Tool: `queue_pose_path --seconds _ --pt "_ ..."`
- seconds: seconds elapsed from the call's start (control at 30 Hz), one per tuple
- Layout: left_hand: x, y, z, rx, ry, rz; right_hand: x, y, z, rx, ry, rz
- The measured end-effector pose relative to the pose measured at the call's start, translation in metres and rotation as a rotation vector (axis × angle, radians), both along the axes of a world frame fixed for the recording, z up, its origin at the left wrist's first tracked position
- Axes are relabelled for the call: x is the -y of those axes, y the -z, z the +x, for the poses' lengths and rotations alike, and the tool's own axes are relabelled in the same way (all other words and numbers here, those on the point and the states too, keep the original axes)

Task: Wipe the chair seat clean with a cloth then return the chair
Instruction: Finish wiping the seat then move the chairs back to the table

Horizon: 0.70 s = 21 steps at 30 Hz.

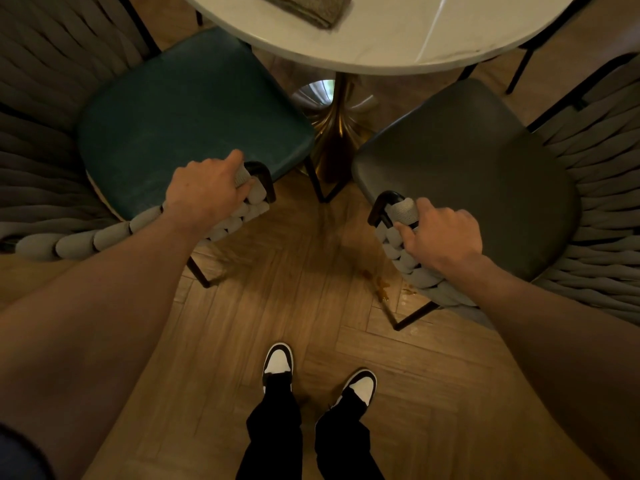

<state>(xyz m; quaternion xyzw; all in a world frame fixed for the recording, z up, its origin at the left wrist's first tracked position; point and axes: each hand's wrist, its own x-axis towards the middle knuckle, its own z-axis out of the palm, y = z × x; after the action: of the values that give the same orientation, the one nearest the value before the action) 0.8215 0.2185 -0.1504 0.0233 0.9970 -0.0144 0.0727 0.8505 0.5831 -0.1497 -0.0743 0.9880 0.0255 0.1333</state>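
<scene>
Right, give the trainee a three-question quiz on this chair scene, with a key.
1. True or false: the left hand grips the woven armrest end of the teal-seated chair.
2. Where is the folded cloth? A) on the round marble table B) on the grey-seated chair C) in the right hand
3. Fill in: an amber spill lies on the ____ floor, near the grey-seated chair's leg.

Key: 1 true; 2 A; 3 wooden.
</scene>
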Motion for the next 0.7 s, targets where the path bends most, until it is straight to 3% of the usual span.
queue_pose_path --seconds 0.37,0.6,0.7 --pt "0.000 -0.001 0.004 -0.012 -0.009 0.020 0.003 -0.005 0.001 0.034 0.037 -0.031" --pt "-0.001 -0.014 0.021 0.146 -0.139 0.258 0.011 -0.031 0.010 0.305 0.272 -0.207" --pt "-0.002 -0.037 0.043 0.138 -0.165 0.305 0.015 -0.055 0.026 0.194 0.273 -0.293"
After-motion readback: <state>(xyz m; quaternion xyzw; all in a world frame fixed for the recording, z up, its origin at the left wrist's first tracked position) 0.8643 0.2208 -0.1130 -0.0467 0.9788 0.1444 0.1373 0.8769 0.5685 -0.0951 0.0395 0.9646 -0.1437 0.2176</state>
